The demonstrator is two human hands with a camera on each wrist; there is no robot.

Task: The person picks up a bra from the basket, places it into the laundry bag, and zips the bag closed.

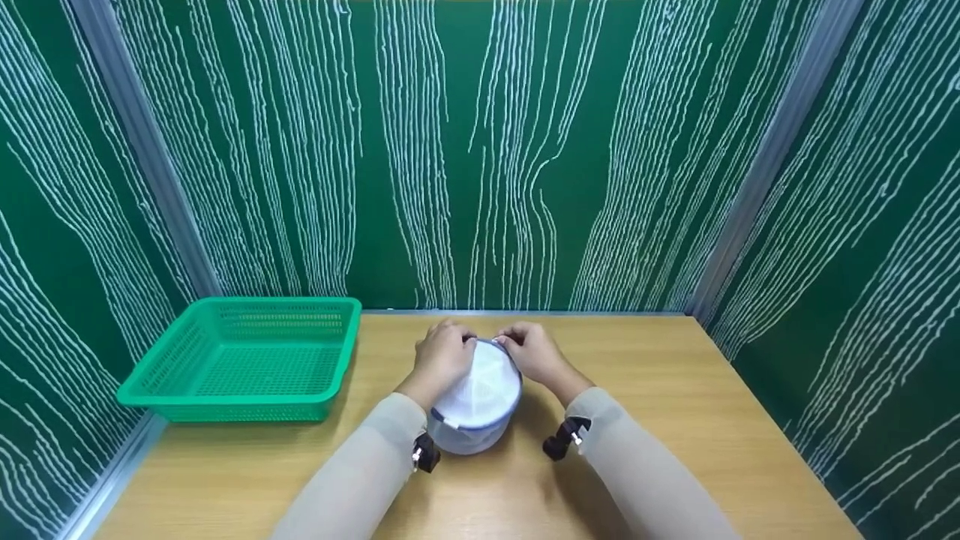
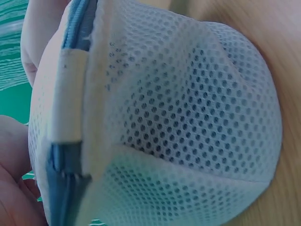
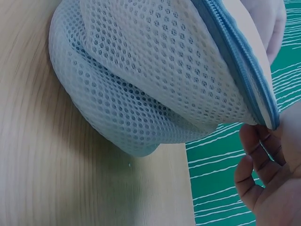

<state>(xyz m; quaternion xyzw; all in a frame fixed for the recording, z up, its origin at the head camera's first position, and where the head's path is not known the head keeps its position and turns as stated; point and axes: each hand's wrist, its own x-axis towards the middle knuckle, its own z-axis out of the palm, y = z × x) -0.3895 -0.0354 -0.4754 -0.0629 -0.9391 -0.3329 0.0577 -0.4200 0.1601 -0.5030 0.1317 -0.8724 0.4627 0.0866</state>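
Note:
Between the two hands a white mesh laundry bag [image 1: 480,386] with a blue zipper round its top rim stands on the table, tilted. My left hand [image 1: 444,352] grips the rim at its far left side. Opposite it, my right hand [image 1: 536,354] pinches the rim at the far right. In the left wrist view the zipper [image 2: 77,23] runs into a white fabric tab [image 2: 69,96], and the left fingertips are hidden. The right wrist view shows the mesh side wall creased, with the right hand's fingers [image 3: 256,146] curled at the zipper's end.
A green plastic basket [image 1: 259,401] stands at the left on the wooden table [image 1: 652,390]. Green panels [image 1: 577,187] with white wavy lines enclose the back and both sides. A black wrist device [image 1: 562,439] sits on each forearm.

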